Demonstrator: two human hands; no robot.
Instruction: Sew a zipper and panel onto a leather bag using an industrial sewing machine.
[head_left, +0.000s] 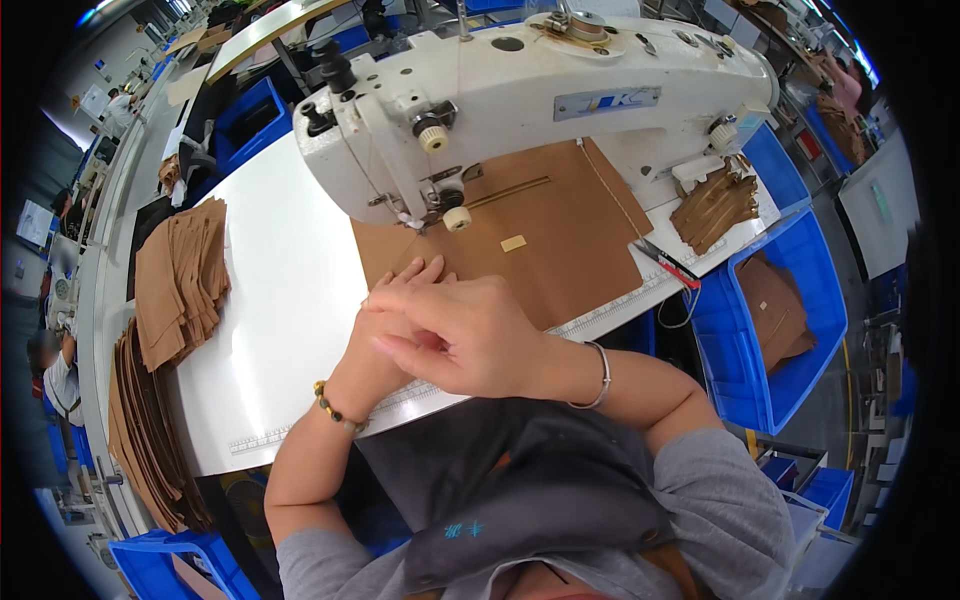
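Note:
My left hand (372, 349) lies at the near left of a brown panel (590, 260), its fingers stretched toward the needle of the white sewing machine (600, 80). My right hand (470, 330) rests across it, fingers curled; whatever they may hold is hidden. The panel bears a narrow slot (510, 192) and a small pale tab (513, 243). Snips with red handles (675, 268) lie by its right edge, and a pile of brownish-gold strips (715, 205) sits beside the machine.
Stacked brown pieces (180, 280) hang over the left of the white table (270, 330). Blue bins flank it at right (800, 370), back left (245, 130) and lower left (150, 555). Other people work at far left (55, 375) and far right (845, 85).

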